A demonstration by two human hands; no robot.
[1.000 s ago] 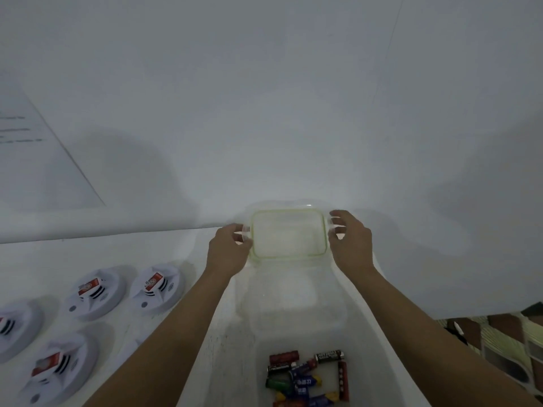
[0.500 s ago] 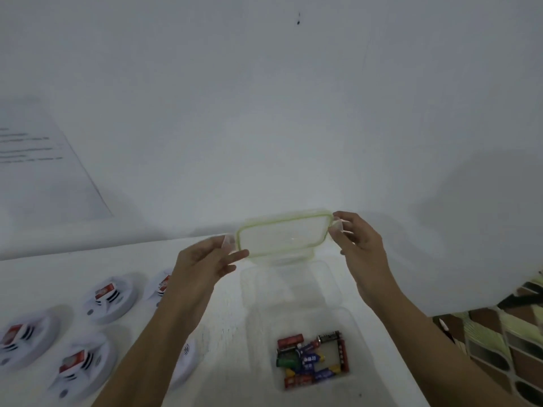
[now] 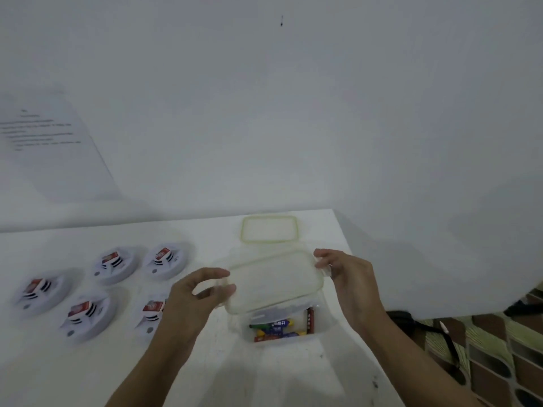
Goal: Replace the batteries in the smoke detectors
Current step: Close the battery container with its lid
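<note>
Smoke detectors [image 3: 117, 264] left on counter [image 3: 58, 362]; box [image 3: 321, 321] holding batteries [image 3: 279, 326] right; lid [image 3: 273, 280] over box, second lid [image 3: 269, 229] behind.

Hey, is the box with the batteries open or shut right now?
Open: the left hand and right hand hold a clear lid tilted above the box, batteries showing uncovered at its near side.

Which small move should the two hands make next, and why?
Probably put the clear cover down beside the green-rimmed lid: the left hand and right hand hold it tilted over the battery box, so it blocks the batteries.
</note>
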